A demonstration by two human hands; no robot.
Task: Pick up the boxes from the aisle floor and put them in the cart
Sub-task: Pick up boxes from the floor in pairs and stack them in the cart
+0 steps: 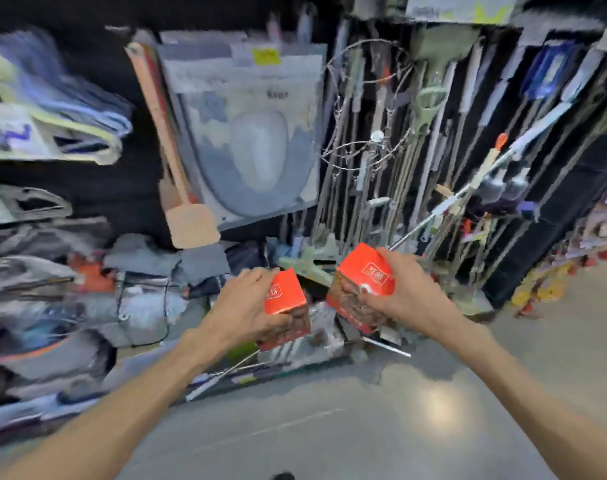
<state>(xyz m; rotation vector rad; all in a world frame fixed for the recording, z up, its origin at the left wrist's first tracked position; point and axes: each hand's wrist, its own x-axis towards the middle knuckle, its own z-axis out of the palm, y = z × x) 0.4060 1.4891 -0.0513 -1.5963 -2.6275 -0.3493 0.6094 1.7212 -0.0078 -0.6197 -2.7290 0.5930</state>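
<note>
My left hand point(241, 306) grips a red box point(288, 299) with a dark printed side, held up in front of me at the middle of the view. My right hand point(404, 292) grips a second red box point(364, 275) of the same kind, a little higher and to the right. The two boxes are apart, with a small gap between them. Both arms stretch forward over the grey aisle floor point(329, 427). No cart shows in this view. The picture is blurred.
A store shelf wall stands straight ahead: hangers point(53, 133) at the left, a packaged toilet seat cover point(253, 140) in the middle, mop and broom poles point(416, 150) at the right. Bagged goods point(87, 306) pile at the shelf's foot.
</note>
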